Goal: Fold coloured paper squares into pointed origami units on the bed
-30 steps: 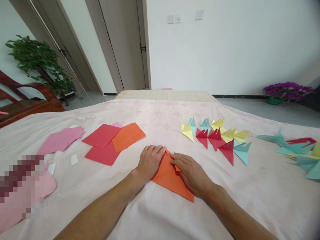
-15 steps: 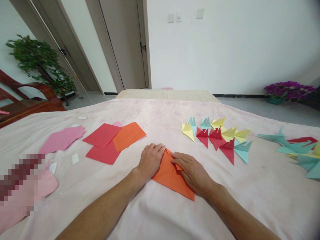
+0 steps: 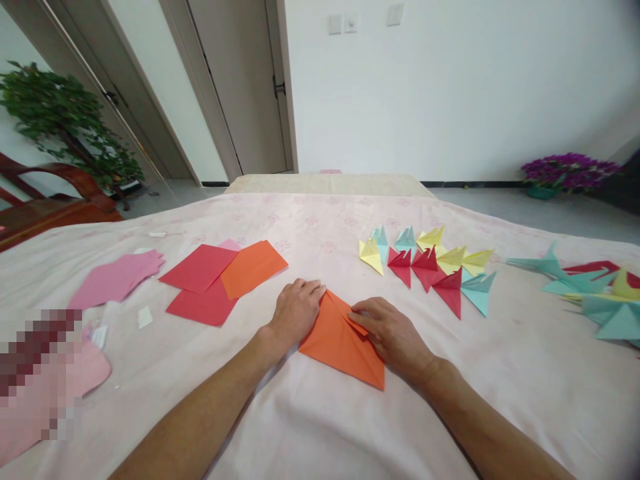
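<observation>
A sheet of orange folding paper (image 3: 340, 347) lies on the cloth in front of me, folded, with a narrow flap along its upper right edge. My left hand (image 3: 299, 310) holds down the paper's upper left edge, fingers curled close together near the top corner. At the right edge, my right hand (image 3: 395, 333) has its fingers closed on the flap, thumb hidden underneath or behind. Beyond it stand several folded paper cranes in red (image 3: 449, 290), yellow (image 3: 371, 255) and light blue (image 3: 479, 290).
Loose red sheets (image 3: 197, 267) and an orange sheet (image 3: 255, 267) overlap left of centre. Pink sheets (image 3: 115, 277) lie farther left. More folded cranes (image 3: 620, 320) crowd the right side. A pale flowered cloth (image 3: 320, 227) covers the table. A wooden chair (image 3: 55, 193) stands beyond its left side.
My right hand has shifted slightly up along the right edge, and its fingers have drawn back a little, showing more of the flap. The left hand keeps its place on the paper.
</observation>
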`<state>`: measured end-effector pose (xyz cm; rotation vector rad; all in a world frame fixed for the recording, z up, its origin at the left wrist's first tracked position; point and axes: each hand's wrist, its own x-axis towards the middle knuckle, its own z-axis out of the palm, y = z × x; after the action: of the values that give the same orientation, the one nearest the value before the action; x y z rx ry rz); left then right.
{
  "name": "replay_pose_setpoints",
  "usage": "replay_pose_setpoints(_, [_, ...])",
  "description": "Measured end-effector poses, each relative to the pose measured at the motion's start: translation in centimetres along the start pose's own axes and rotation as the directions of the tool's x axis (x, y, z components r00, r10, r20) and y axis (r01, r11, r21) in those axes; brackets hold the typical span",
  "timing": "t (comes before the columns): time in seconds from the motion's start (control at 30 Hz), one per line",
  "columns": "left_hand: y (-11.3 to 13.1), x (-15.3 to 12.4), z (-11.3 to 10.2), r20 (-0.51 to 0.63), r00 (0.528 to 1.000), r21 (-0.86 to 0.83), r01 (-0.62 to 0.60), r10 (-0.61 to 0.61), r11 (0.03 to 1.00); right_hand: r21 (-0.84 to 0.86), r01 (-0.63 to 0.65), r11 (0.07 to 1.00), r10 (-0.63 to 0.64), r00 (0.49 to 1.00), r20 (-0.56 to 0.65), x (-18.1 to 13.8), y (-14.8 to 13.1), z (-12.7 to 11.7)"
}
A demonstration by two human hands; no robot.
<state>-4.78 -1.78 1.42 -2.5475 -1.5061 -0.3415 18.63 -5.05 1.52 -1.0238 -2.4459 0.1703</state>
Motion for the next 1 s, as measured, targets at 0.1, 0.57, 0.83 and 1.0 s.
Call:
replay_pose_setpoints(0.1, [-0.1, 0.0, 0.0, 0.004, 1.0, -0.012, -0.004, 0.004, 1.0, -0.023, 0.0, 1.0, 0.001, 1.0, 0.031, -0.1, -0.1, -0.1])
replay_pose_setpoints(0.57, [-0.2, 1.0, -1.1, 0.077, 0.997, -0.008, -0.016, 0.016, 1.0, -0.103, -0.002, 0.995, 0.017, 0.989, 0.148, 0.2, -0.9, -0.6])
replay_pose_setpoints(0.83, [2.5, 3.3, -2.4, 0.202, 0.979, 0.11, -0.012, -0.011, 0.994, -0.12, -0.005, 0.993, 0.028, 0.981, 0.189, 0.3, -1.4, -0.8])
replay_pose_setpoints(1.0, [5.1, 3.7, -1.7, 0.232, 0.97, 0.223, 0.023, -0.076, 0.975, -0.133, -0.005, 0.991, 0.032, 0.98, 0.197, -0.3, -2.0, -0.8])
